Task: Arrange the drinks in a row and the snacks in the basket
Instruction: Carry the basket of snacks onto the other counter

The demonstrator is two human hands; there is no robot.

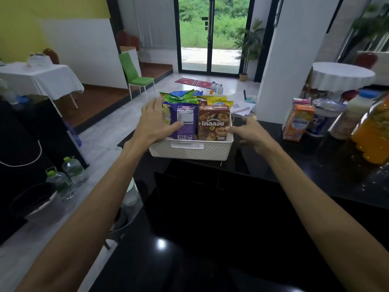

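Left hand (155,121) flat on purple bag (187,115), right hand (250,131) open; your shove could slide the basket (189,153) off the desk (263,186).

White basket (189,151), woven-look relief on its walls. In it: purple bag (183,121) with a white label panel; brown box (213,123), white lettering, tan rings printed on the front; behind these a green bag (179,96), a blue bag (182,92) and a yellow bag (214,100). Glossy black counter (210,207). Orange carton (297,123) with a pink-and-white top; orange juice bottle (372,133); white bottle (357,107) with a blue cap. Bright green chair (134,70) with white legs. Floor mat (192,82) in red and pink stripes. Wall (52,7) yellow over white.
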